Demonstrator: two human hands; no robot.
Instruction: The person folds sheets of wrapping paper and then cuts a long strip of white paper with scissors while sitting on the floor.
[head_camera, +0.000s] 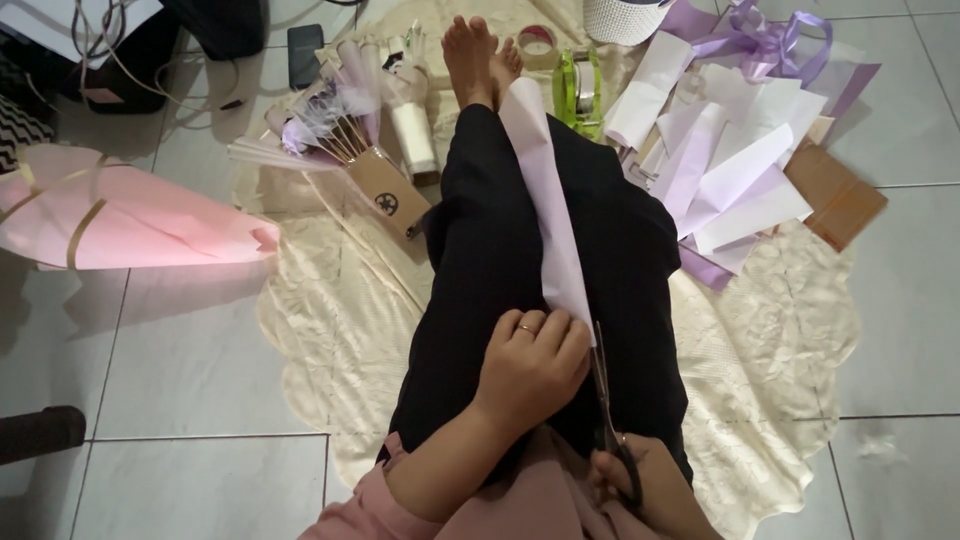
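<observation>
Scissors in right hand, fingers through black handles, blades angled up beside near end of paper. Left hand closed on near end of long lilac paper strip, ring on 1 finger, pinning strip to lap. Strip runs along black trousers toward feet. Judgement: keep strip taut, flat, blades square to edge; fingers clear of blade line. Beyond: cut paper pile right, green tape dispenser, cardboard box left, pink wrap far left.

Left hand pinning lilac paper strip on lap; right hand gripping scissors.
</observation>
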